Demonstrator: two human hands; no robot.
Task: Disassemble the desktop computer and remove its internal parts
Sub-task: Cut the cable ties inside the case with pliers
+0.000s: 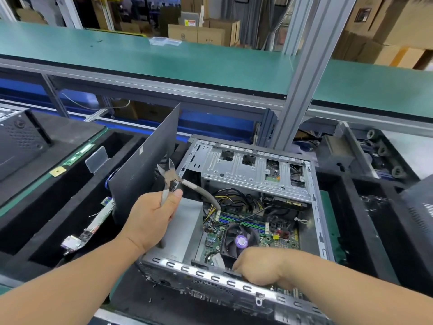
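Left hand [150,219] gripping cutters [169,181] above open computer case [255,174]; right hand [257,266] curled at the near rim beside fan [241,240], grasp unclear.

Left hand [150,221] raised, fingers curled; right hand [257,266] lowered, curled

no legible text, warning label [189,23] on distant box unreadable

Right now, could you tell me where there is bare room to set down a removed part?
The green shelf above, left of the clear tray, is bare. The black foam recess left of the leaning side panel has room. Inside the computer case it is crowded with cables and the fan.
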